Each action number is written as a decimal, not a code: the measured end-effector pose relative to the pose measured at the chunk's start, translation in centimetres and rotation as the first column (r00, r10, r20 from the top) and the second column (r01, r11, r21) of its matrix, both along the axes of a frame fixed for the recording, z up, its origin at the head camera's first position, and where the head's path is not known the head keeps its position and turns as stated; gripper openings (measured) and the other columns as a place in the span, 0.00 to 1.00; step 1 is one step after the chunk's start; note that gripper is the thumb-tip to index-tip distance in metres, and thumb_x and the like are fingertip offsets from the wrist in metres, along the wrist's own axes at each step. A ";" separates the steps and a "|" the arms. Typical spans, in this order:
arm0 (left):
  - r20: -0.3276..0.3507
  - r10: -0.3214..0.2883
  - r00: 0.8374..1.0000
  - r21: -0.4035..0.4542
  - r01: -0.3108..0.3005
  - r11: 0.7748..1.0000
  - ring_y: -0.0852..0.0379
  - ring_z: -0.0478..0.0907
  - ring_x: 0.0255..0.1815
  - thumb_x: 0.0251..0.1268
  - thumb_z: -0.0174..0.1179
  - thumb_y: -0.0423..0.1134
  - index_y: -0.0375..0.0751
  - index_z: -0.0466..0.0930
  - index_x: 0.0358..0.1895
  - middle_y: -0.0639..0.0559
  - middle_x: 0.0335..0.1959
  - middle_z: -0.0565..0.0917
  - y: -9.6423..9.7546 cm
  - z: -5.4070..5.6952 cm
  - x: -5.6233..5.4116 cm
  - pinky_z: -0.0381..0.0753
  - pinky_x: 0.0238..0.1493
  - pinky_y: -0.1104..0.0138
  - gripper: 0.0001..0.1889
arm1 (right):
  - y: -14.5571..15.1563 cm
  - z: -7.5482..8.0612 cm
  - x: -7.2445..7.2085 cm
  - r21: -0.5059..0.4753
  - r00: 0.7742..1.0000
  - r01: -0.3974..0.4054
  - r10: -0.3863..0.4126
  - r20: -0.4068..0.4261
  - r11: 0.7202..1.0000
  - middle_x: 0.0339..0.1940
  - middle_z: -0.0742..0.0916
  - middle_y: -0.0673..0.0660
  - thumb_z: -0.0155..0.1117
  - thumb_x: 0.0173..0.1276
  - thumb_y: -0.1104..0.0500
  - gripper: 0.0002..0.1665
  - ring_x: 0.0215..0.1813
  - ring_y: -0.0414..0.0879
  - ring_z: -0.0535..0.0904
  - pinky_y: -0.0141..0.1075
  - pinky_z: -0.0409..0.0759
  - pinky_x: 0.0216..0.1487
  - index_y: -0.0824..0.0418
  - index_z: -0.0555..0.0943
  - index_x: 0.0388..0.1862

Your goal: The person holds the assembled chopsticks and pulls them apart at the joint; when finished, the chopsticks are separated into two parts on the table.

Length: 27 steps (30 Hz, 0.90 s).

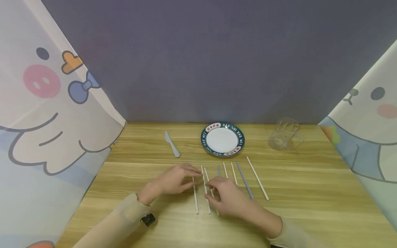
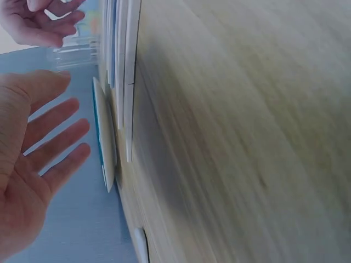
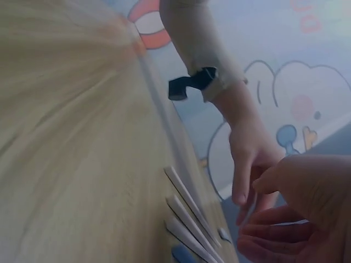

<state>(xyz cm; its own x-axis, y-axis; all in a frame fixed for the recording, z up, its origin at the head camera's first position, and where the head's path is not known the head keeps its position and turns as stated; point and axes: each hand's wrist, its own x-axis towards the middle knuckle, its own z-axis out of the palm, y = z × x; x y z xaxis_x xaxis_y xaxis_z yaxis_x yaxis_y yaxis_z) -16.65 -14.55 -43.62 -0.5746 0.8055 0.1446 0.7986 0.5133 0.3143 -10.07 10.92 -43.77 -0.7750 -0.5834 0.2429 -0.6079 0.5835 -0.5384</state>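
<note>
Several thin sticks, like chopsticks, lie in a spread row on the wooden table. Most are white, such as the leftmost stick and the rightmost stick; a blue-purple stick and another blue stick lie among them. My left hand hovers over the left end of the row, its fingers extended and holding nothing in the left wrist view. Facing it, my right hand covers parts of the middle sticks. In the right wrist view, the right fingers are loosely bent, with nothing between them.
Behind the row stands a white plate with a dark green patterned rim. A table knife lies to its left, and a clear glass mug is at the back right. A grey wall and cartoon-printed side panels enclose the table.
</note>
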 end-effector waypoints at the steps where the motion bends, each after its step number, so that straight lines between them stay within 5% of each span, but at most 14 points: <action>1: 0.002 -0.003 1.000 -0.008 0.003 1.000 0.52 0.85 0.64 0.72 0.69 0.39 0.45 0.88 0.62 0.50 0.61 0.89 0.0 0.0 0.0 0.83 0.70 0.57 0.17 | -0.4 -0.1 0.0 -0.003 1.000 -0.010 0.010 0.019 1.000 0.35 0.90 0.54 0.74 0.70 0.59 0.12 0.33 0.38 0.82 0.24 0.81 0.34 0.66 0.87 0.46; 8: 0.013 -0.026 1.000 -0.082 0.027 0.996 0.54 0.86 0.61 0.69 0.70 0.34 0.44 0.91 0.55 0.53 0.55 0.91 -0.2 -0.5 -0.4 0.78 0.75 0.56 0.13 | -3.2 -1.2 0.0 0.133 1.000 0.002 -0.006 0.029 0.991 0.18 0.82 0.39 0.76 0.68 0.49 0.13 0.23 0.26 0.71 0.22 0.73 0.27 0.58 0.88 0.34; 14: 0.006 -0.048 0.999 -0.036 0.048 0.998 0.58 0.84 0.50 0.65 0.73 0.32 0.44 0.94 0.46 0.55 0.45 0.90 -0.5 -1.8 -0.7 0.86 0.57 0.68 0.08 | -5.2 -2.0 0.0 0.268 0.999 0.004 -0.015 0.040 0.963 0.14 0.78 0.40 0.80 0.64 0.45 0.21 0.18 0.29 0.67 0.22 0.67 0.21 0.53 0.80 0.21; 17: -0.029 -0.024 0.999 -0.049 0.023 0.999 0.59 0.80 0.48 0.64 0.75 0.35 0.48 0.94 0.40 0.57 0.41 0.87 -0.8 -2.1 -0.9 0.84 0.56 0.65 0.04 | -5.7 -1.7 -0.2 0.277 0.997 0.009 -0.030 0.070 0.961 0.13 0.77 0.42 0.81 0.63 0.52 0.22 0.17 0.30 0.66 0.21 0.66 0.19 0.53 0.77 0.18; 22: -0.034 0.024 0.999 -0.062 -0.026 0.998 0.60 0.76 0.50 0.65 0.75 0.39 0.54 0.88 0.36 0.63 0.39 0.87 -1.4 -2.0 -0.8 0.79 0.61 0.55 0.05 | -5.4 -0.4 -1.1 0.264 0.992 0.029 -0.060 0.112 0.964 0.11 0.75 0.41 0.76 0.57 0.61 0.18 0.16 0.31 0.66 0.22 0.65 0.16 0.52 0.75 0.16; 27: 0.089 0.047 0.995 0.050 -0.052 0.997 0.66 0.80 0.42 0.73 0.67 0.36 0.50 0.84 0.41 0.61 0.37 0.86 -1.0 -0.6 -0.2 0.85 0.49 0.68 0.03 | -3.1 2.6 -2.2 0.259 0.995 0.056 -0.075 0.064 0.964 0.21 0.77 0.43 0.71 0.57 0.63 0.10 0.22 0.35 0.68 0.26 0.68 0.19 0.53 0.77 0.24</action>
<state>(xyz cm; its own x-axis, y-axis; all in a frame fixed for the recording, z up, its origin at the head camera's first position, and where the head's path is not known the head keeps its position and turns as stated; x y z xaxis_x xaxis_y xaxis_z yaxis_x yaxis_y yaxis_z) -16.83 -15.56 -44.17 -0.6257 0.7686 0.1330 0.7411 0.5325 0.4089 -12.26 7.86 -41.19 -0.8236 -0.5662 0.0329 -0.5285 0.7451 -0.4068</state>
